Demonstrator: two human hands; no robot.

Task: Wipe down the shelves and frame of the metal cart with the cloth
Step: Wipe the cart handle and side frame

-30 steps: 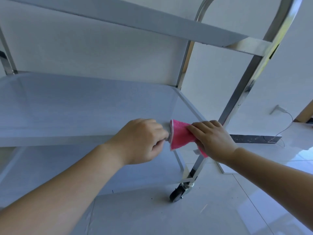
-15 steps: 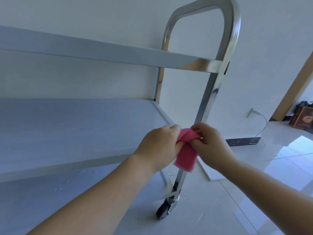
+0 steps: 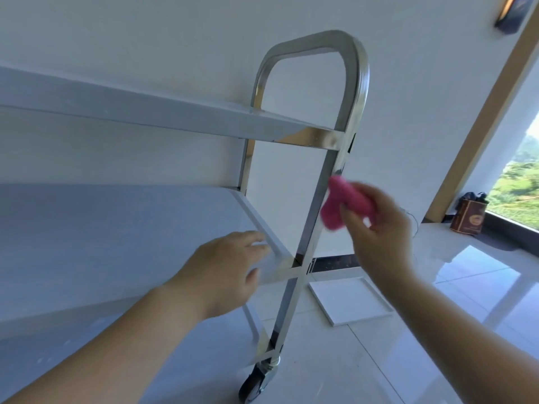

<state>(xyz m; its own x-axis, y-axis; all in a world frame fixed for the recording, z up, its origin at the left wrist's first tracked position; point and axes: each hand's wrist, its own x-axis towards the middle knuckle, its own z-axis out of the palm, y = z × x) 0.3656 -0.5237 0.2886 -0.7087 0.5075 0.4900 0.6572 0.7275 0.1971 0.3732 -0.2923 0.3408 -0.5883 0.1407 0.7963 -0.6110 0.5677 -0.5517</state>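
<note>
The metal cart's shiny upright post [image 3: 329,182] rises at centre and bends into a handle loop at the top. Its middle shelf [image 3: 116,228] spreads to the left, with the top shelf [image 3: 145,109] above it and the bottom shelf below. My right hand [image 3: 376,228] grips a bunched pink cloth [image 3: 341,205], blurred by motion, right beside the post above the middle shelf. My left hand [image 3: 227,272] rests with relaxed fingers on the middle shelf's near right corner and holds nothing.
A black caster wheel [image 3: 256,383] carries the post on the glossy tiled floor. A flat white tray [image 3: 350,298] lies on the floor behind the post. A brown box [image 3: 468,217] stands by the window at right. A white wall backs the cart.
My left hand has let go of the cloth and dropped onto the shelf corner. My right hand has carried the cloth up and to the right along the post. The view has tilted upward.
</note>
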